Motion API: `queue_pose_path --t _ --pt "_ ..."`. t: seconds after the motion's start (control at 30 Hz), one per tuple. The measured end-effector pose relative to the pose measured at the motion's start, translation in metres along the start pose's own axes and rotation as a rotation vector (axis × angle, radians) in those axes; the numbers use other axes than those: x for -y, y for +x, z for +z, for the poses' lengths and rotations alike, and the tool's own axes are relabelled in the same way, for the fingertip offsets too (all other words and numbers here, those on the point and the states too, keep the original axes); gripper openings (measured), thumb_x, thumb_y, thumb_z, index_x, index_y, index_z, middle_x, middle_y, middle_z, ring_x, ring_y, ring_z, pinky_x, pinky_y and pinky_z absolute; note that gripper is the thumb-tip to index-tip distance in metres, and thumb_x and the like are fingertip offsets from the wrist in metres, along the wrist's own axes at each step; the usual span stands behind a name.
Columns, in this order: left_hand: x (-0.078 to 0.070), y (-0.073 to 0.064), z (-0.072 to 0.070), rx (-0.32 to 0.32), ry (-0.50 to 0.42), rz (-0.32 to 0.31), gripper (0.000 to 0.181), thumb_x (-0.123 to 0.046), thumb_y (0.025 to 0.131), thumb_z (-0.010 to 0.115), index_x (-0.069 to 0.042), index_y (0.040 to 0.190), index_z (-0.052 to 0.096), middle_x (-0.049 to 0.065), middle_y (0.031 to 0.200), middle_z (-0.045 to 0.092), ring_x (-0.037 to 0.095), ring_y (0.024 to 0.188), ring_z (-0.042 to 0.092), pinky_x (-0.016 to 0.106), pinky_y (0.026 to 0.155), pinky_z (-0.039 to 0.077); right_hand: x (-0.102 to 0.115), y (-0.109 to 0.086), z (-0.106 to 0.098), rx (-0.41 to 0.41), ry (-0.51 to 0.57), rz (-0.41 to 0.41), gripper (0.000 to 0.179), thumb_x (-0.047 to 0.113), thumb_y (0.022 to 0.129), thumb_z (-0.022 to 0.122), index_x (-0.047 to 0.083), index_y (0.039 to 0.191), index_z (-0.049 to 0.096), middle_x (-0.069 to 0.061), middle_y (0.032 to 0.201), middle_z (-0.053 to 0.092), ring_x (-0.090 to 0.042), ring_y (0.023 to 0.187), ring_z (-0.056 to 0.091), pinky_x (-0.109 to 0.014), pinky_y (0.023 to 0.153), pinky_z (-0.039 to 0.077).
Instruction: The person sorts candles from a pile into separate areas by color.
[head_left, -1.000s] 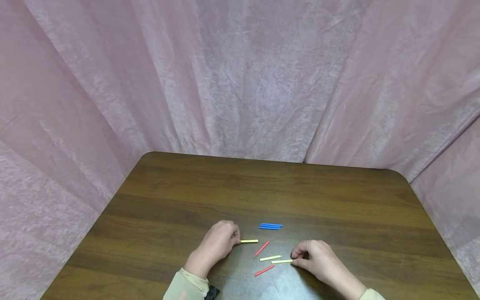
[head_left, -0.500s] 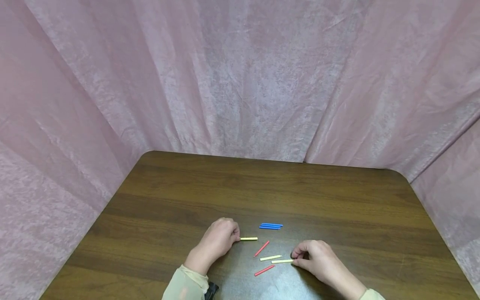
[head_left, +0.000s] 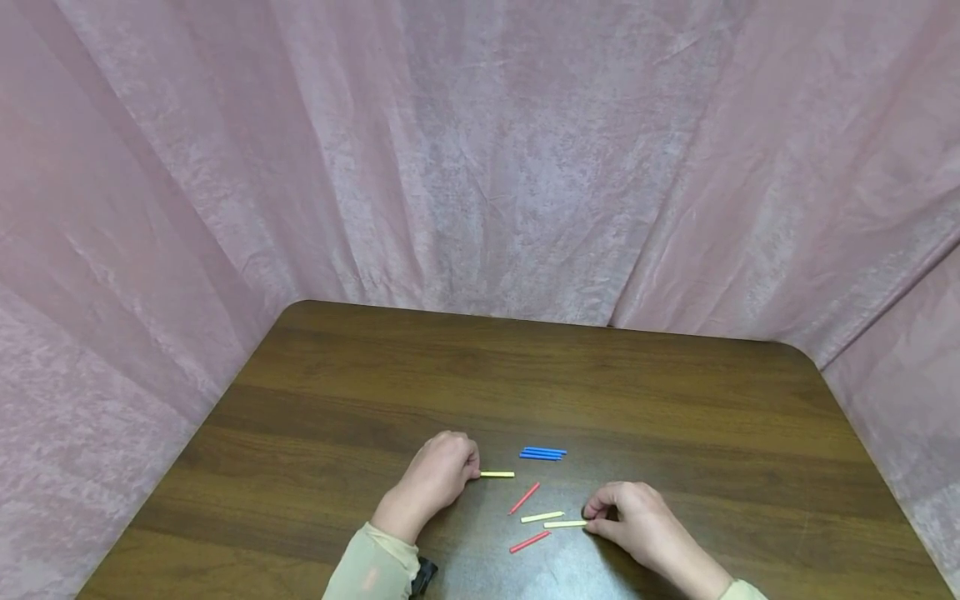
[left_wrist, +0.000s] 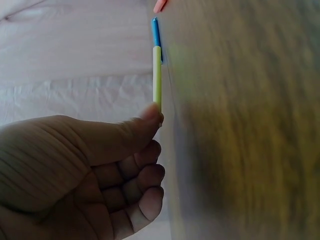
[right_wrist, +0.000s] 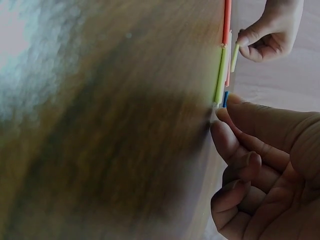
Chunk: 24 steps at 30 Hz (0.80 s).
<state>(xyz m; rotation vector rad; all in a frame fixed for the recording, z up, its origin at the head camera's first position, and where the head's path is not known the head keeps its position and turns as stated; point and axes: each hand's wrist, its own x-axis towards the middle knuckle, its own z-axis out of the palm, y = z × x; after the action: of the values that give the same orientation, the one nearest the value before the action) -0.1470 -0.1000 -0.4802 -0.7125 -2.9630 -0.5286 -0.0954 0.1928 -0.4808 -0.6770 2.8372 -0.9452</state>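
Observation:
My left hand (head_left: 442, 468) pinches one end of a thin yellow candle (head_left: 497, 475) between thumb and index finger. In the left wrist view this candle (left_wrist: 157, 75) points away from the thumb, close over the tabletop, its other fingers loosely curled. On the right, my right hand (head_left: 637, 521) has thumb and index finger at the end of a second yellow candle (head_left: 562, 524), which lies along the table. A third yellow candle (head_left: 542, 517) lies just beyond it. One red candle (head_left: 529, 542) lies slantwise on the near side, another red candle (head_left: 524, 497) farther back.
Several blue candles (head_left: 543, 453) lie side by side behind the others. Everything is on a brown wooden table (head_left: 360, 375) with rounded far corners. A pink curtain (head_left: 480, 167) hangs behind and around it.
My left hand has shifted slightly away from me, carrying its yellow candle along. The right hand and the other candles have stayed put.

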Motion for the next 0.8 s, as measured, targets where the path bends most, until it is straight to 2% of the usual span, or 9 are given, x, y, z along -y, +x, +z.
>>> queue_pose_path --t 0.4,0.8 --pt "0.0001 0.004 0.0006 0.025 0.013 0.001 0.027 -0.013 0.074 0.08 -0.017 0.061 0.057 -0.009 0.063 0.048 0.013 0.064 0.051 0.03 0.061 0.044 0.0006 0.0014 0.0007 -0.004 -0.002 -0.009 0.015 0.014 0.074 0.081 0.021 0.073 0.068 0.022 0.069 0.056 0.006 0.064 0.049 -0.024 0.06 0.043" --pt "0.0004 0.0045 0.0006 0.022 0.018 0.008 0.026 -0.012 0.073 0.079 -0.017 0.061 0.056 -0.009 0.063 0.047 0.014 0.064 0.051 0.031 0.062 0.044 0.0013 0.0032 0.0012 0.002 -0.011 -0.012 0.017 0.012 0.072 0.081 0.02 0.071 0.067 0.022 0.067 0.055 0.006 0.063 0.048 -0.023 0.059 0.042"
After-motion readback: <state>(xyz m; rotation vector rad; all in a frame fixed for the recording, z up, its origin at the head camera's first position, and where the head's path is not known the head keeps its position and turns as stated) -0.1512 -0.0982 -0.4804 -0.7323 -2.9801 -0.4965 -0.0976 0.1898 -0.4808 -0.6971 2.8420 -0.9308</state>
